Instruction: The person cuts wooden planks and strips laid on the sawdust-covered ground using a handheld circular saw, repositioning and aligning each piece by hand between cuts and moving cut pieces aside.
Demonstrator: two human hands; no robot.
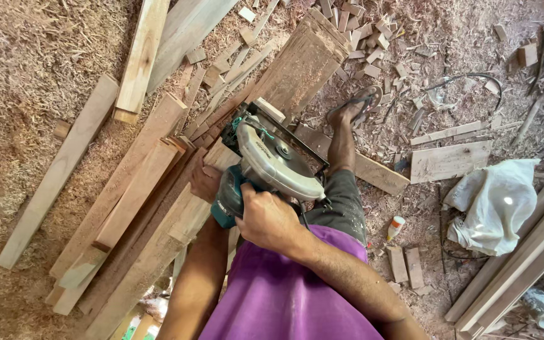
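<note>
A circular saw [271,157] with a teal body and a silver blade guard rests on a long wooden plank [187,217] that runs diagonally. My right hand [267,220] is wrapped around the saw's handle. My left hand [204,181] presses flat on the plank just left of the saw, fingers spread a little. Beyond the saw, my foot in a sandal [355,108] stands on the sawdust beside a wide, dusty board [300,63].
Several planks [64,164] and offcut blocks [373,38] lie on thick sawdust to the left and above. A white cloth bag [492,204], a small glue bottle [396,228], cables [467,79] and stacked timber [524,258] sit at the right.
</note>
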